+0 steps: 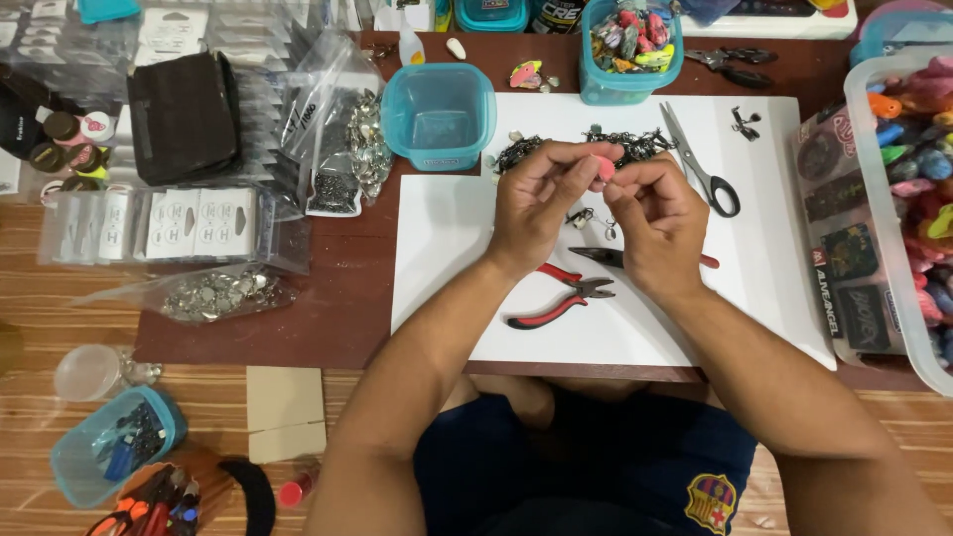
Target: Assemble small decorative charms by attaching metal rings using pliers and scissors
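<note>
Clear plastic bags (338, 119) of metal parts lie left of the white sheet; flat packets of white round labels (179, 223) sit further left; dark printed stickers (844, 258) lie at the right edge, beside a clear bin (874, 169).

arms: bare to past the elbows, no sleeves showing
hands: left hand (536, 203) and right hand (657, 223) ungloved
shorts (635, 467): dark navy, small round crest near one hem

Scissors (695, 164), red-handled pliers (561, 295) and an empty teal tub (438, 114).
</note>
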